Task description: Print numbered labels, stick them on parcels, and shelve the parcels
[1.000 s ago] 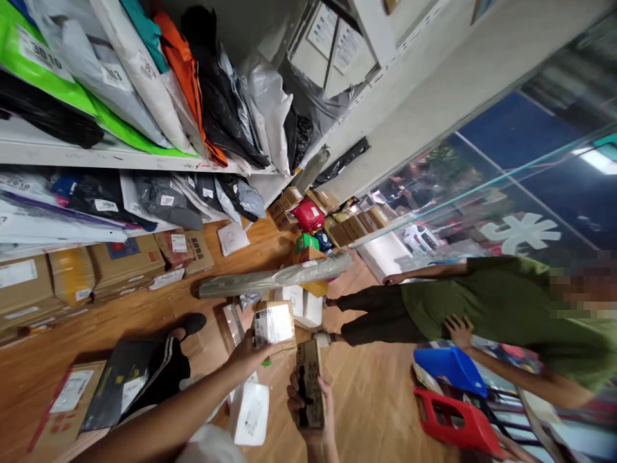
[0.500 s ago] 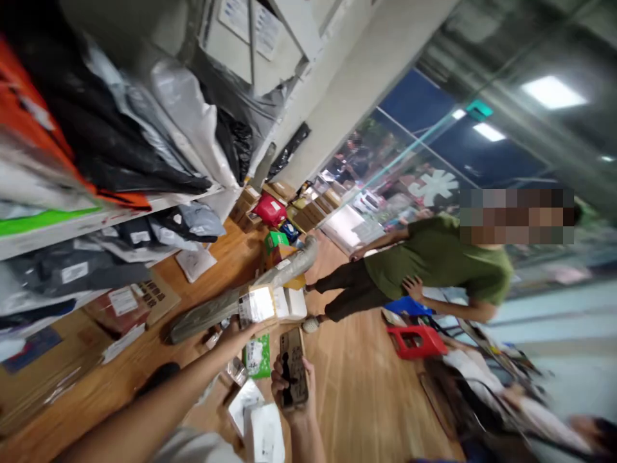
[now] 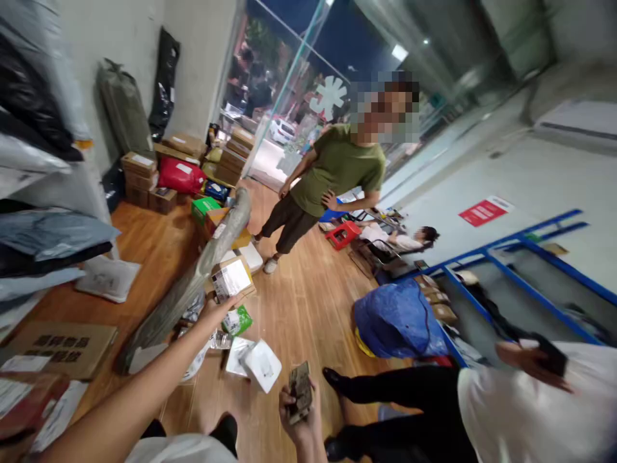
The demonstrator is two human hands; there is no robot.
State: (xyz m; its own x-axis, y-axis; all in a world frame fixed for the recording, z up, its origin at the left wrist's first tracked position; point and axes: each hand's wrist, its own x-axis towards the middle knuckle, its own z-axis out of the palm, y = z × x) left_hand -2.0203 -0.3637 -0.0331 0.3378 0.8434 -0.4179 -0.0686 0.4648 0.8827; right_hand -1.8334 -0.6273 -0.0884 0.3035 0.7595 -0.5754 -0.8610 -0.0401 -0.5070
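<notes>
My left hand (image 3: 225, 305) is closed on a small cardboard box (image 3: 234, 279), which has a white shipping label facing up. Low in the view, my right hand (image 3: 308, 418) grips a smartphone (image 3: 301, 393); its patterned back faces the camera. Under my left forearm a green parcel (image 3: 238, 319) lies on the floor. White packages (image 3: 261, 364) are between my two hands. A long parcel wrapped in grey plastic (image 3: 186, 289) stretches diagonally just beyond the box.
A person in a green shirt (image 3: 337, 164) stands ahead. At the right is another in a white shirt (image 3: 535, 392), holding a dark phone. Shelved bags (image 3: 53, 231) line the left. A blue sack (image 3: 398, 318) stands near a blue-framed rack (image 3: 486, 257). Boxes (image 3: 234, 154) are stacked by the glass.
The view has swung right and levelled somewhat, bringing the white-shirted person, blue sack and rack into sight. Both hands keep their holds; the phone looks more tipped away.
</notes>
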